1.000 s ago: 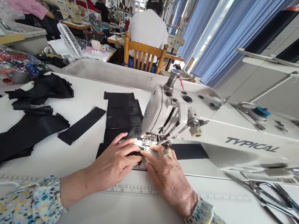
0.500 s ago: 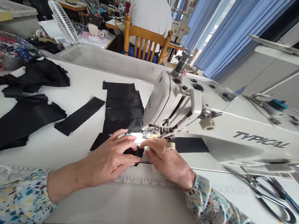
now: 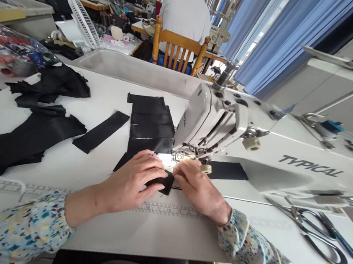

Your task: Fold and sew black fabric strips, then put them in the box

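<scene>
A small black fabric piece (image 3: 167, 183) lies just in front of the sewing machine's needle area (image 3: 178, 156). My left hand (image 3: 132, 180) has its curved fingers and thumb on the left part of this piece, gripping it. At its right edge, my right hand (image 3: 200, 189) pinches the same piece with thumb and forefinger; the other fingers are bent in beside the presser foot. Behind my left fingers, several overlapping black strips (image 3: 151, 131) lie in a row left of the machine head (image 3: 211, 119).
A loose black strip (image 3: 101, 131) and heaped black cloth (image 3: 37, 134) lie to the left. Scissors (image 3: 317, 231) and a blue-handled tool (image 3: 341, 239) rest at right. A ruler scale (image 3: 168, 209) runs along the table front. Ahead, a person sits on a wooden chair (image 3: 180, 40).
The view has shifted slightly, so the surroundings sit farther right. The right fingers have drawn together at the fabric's edge, and more of the black piece shows between the hands.
</scene>
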